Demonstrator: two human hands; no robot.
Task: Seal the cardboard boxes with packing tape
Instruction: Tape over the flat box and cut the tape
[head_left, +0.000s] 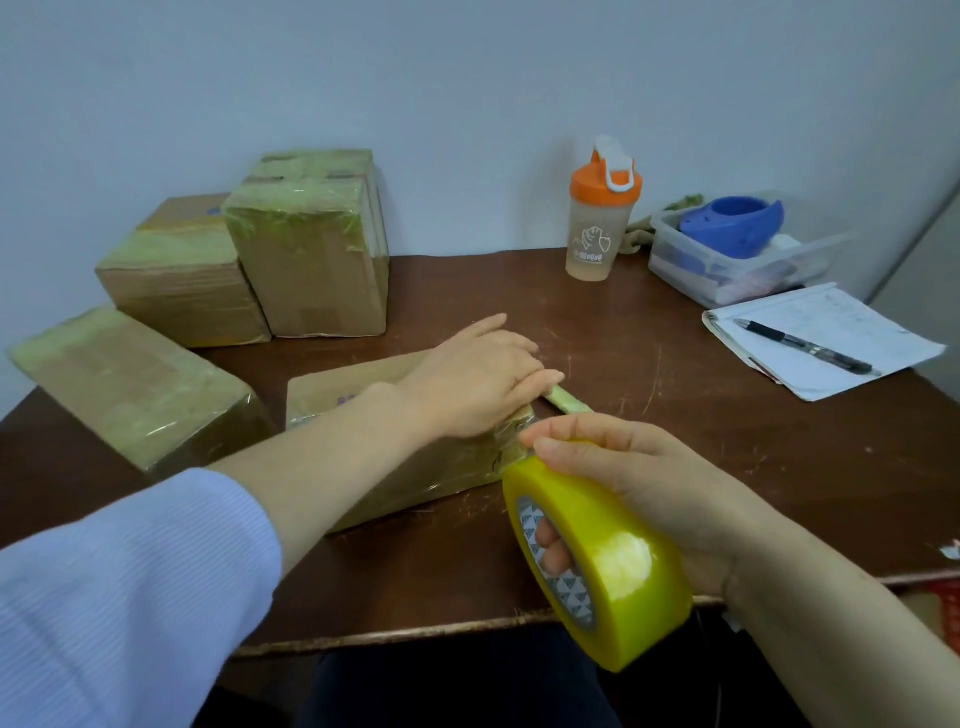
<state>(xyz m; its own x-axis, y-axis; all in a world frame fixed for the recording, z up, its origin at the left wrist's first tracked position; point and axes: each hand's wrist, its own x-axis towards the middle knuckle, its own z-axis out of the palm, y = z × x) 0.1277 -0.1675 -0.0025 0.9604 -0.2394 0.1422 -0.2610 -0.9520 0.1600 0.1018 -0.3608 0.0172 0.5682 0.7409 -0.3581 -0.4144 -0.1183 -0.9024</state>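
A flat cardboard box (358, 387) lies in the middle of the brown table (675, 415), partly wrapped in clear yellowish tape. My left hand (478, 382) rests on its top right corner, fingers extended and pressing the tape down. My right hand (639, 483) grips a large yellow roll of packing tape (597, 561) just right of the box, with fingers through its core and the thumb on top. A short strip of tape runs from the roll to the box corner. A small yellow-green object (569, 401) lies on the table beyond my left fingertips.
Three taped boxes stand at the left: one (130, 387) near the edge, one (182, 280) behind it, a tall one (311, 260) by the wall. At the back are an orange-lidded shaker bottle (602, 213), a clear container (737, 260), and papers (826, 343) with a pen (805, 346).
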